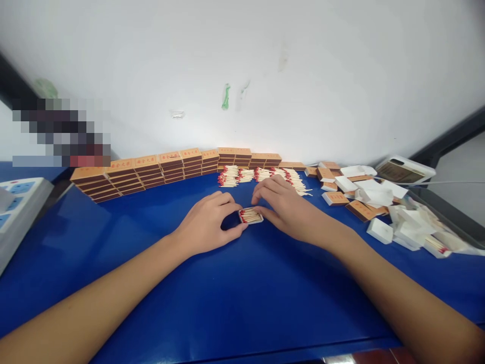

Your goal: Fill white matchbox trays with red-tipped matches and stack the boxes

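A small white matchbox tray (250, 216) filled with red-tipped matches lies on the blue table (242, 293) between my two hands. My left hand (206, 225) pinches the tray's left end with thumb and fingers. My right hand (288, 207) grips the tray's right end, fingers curled over its far edge. Just beyond my hands lies a loose pile of matches (261, 177) with red heads.
Stacks of closed orange matchboxes (151, 169) line the white wall. A heap of empty white trays and orange sleeves (379, 202) covers the right side, with a phone (403, 171) behind it. A power strip (17, 202) sits at the left edge.
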`<move>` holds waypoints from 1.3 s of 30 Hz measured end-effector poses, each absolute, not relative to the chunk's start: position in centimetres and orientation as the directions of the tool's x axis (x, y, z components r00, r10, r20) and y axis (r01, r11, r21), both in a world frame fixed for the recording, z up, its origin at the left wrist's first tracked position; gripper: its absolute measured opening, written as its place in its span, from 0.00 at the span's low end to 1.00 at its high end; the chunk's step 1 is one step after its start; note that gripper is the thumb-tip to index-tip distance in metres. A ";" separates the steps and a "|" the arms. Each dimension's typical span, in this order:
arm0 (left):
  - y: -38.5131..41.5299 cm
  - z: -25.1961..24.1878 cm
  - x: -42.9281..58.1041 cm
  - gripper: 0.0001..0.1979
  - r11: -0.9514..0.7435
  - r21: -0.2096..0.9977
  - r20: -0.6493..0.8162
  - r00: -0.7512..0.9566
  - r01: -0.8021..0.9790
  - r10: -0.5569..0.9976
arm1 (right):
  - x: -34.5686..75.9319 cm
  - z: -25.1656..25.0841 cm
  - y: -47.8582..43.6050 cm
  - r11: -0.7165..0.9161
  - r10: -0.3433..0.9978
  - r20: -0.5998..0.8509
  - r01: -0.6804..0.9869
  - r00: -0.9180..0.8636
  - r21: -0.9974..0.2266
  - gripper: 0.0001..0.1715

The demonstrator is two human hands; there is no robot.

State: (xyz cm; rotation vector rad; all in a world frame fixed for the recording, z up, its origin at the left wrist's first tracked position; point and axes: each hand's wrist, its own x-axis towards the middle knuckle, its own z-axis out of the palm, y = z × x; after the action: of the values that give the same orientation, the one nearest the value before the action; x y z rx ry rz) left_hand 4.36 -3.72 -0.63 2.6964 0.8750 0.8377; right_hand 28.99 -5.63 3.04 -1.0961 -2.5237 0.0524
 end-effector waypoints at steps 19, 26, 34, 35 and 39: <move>-3.9 -0.4 4.4 0.11 -0.810 0.333 0.455 0.671 0.482 0.586 | 28.3 3.1 -6.0 0.679 0.734 0.319 0.657 -0.600 -0.327 0.08; -3.9 -0.5 4.4 0.10 -0.815 0.333 0.467 0.668 0.474 0.579 | 27.5 2.0 -5.8 0.706 0.708 0.309 0.615 -0.635 -0.352 0.08; -3.8 -0.6 4.3 0.11 -0.818 0.331 0.465 0.672 0.471 0.576 | 27.8 2.5 -5.8 0.717 0.697 0.314 0.629 -0.645 -0.299 0.10; -3.8 -0.6 4.3 0.11 -0.817 0.331 0.465 0.672 0.472 0.577 | 27.9 2.5 -5.8 0.717 0.697 0.309 0.632 -0.647 -0.295 0.10; -3.8 -0.6 4.3 0.11 -0.816 0.334 0.462 0.672 0.472 0.578 | 28.2 2.9 -5.7 0.711 0.703 0.310 0.626 -0.640 -0.320 0.09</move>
State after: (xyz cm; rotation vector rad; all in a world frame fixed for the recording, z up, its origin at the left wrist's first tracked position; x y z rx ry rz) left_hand 4.31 -3.77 -0.59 2.6996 0.8564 0.8418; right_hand 28.21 -5.70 2.89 -1.0252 -2.5057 0.2557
